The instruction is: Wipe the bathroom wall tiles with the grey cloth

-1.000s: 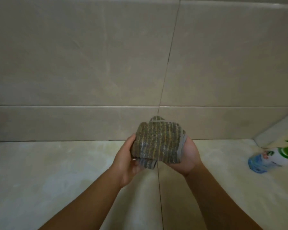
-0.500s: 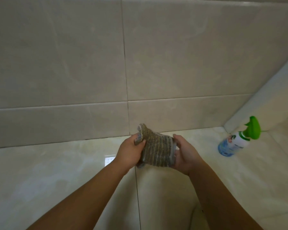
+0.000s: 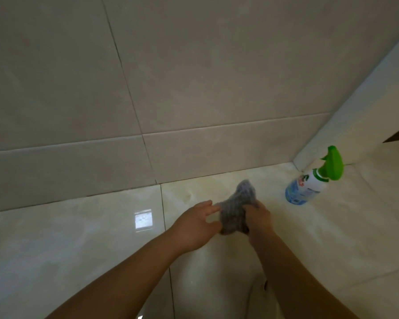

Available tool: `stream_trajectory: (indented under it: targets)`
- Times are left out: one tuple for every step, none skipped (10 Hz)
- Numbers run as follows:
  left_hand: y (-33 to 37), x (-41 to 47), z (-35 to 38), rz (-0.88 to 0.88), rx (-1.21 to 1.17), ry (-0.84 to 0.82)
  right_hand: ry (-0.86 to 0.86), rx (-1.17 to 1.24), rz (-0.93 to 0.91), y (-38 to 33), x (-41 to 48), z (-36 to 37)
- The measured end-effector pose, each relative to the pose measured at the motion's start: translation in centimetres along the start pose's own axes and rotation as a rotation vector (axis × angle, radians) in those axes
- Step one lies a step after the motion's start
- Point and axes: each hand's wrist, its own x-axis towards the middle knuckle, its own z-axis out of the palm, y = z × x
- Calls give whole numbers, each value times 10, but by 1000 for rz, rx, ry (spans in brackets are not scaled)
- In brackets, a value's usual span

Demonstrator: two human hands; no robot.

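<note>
Above the floor [image 3: 78,249] by the wall [image 3: 194,77], right hand [image 3: 258,217] grips the cloth [image 3: 234,210], left hand [image 3: 194,226] touches it with spread fingers [image 3: 208,205]; best fold it flat first.

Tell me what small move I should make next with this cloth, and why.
Probably raise the grey cloth to the wall tiles and press it flat. Your right hand grips it bunched, low over the floor; the left hand only touches its edge with straight fingers, and the cloth is not yet on the wall.
</note>
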Motion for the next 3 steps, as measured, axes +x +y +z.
stream_trajectory:
  targets:
    - [-17,6,-1,-26,19,32,280,-582,-309,-5,44,-44]
    - [-22,6,-2,-52,28,33,251,-971,-323,2,71,-66]
    - [-26,4,-4,-78,104,73,123,-1276,-281,34,86,-63]
